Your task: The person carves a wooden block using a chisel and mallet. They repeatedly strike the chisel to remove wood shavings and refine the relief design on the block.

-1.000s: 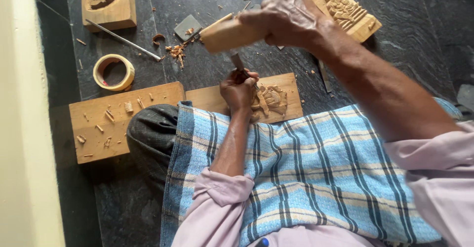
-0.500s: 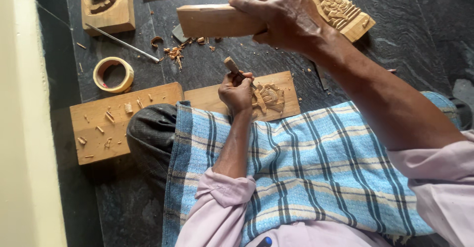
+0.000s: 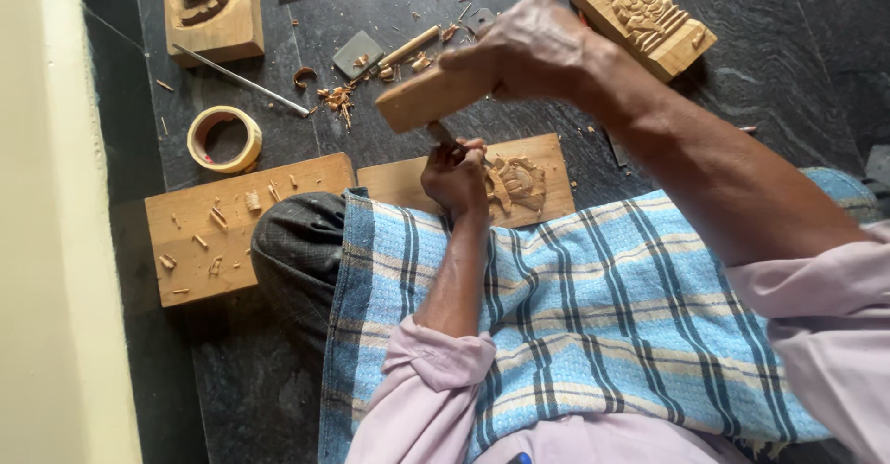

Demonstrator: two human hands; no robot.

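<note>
Wooden mallet (image 3: 436, 98) in right hand (image 3: 538, 51), chisel (image 3: 443, 136) in left hand (image 3: 454, 178)

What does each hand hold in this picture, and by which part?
The right hand grips a wooden mallet block by its far end. The left hand is wrapped round the shaft of a chisel, its top showing.
</note>
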